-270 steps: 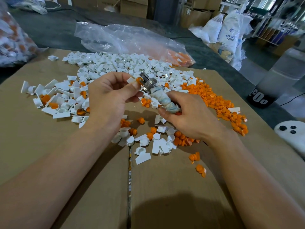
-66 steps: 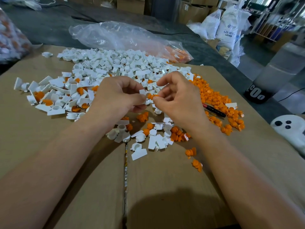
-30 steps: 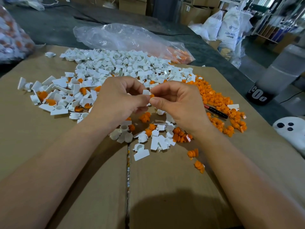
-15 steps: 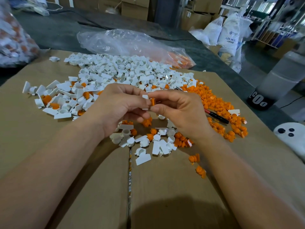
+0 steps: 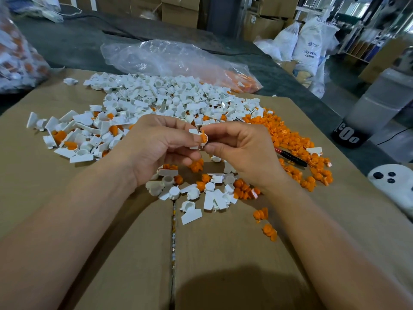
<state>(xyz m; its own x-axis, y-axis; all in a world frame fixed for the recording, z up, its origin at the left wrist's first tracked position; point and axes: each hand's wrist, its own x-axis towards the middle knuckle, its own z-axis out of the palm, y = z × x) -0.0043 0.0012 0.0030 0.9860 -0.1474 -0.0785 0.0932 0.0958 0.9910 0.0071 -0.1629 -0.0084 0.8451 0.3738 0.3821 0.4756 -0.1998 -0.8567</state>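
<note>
Head view: left hand (image 5: 156, 145) pinches a small white plastic piece (image 5: 194, 133) between thumb and fingers; right hand (image 5: 241, 151) pinches an orange insert (image 5: 203, 138) against it, both held up above the cardboard sheet (image 5: 223, 253), at centre. White parts heap (image 5: 161, 97) spreads behind, orange parts pile (image 5: 288, 139) to the right, a mixed scatter lies under the hands. Red-black pen (image 5: 290, 156) lies beside the orange pile. Clear plastic bag (image 5: 174, 59) on dark tabletop (image 5: 73, 41). White sacks (image 5: 312, 45) and cardboard boxes (image 5: 181, 10) at the back.
</note>
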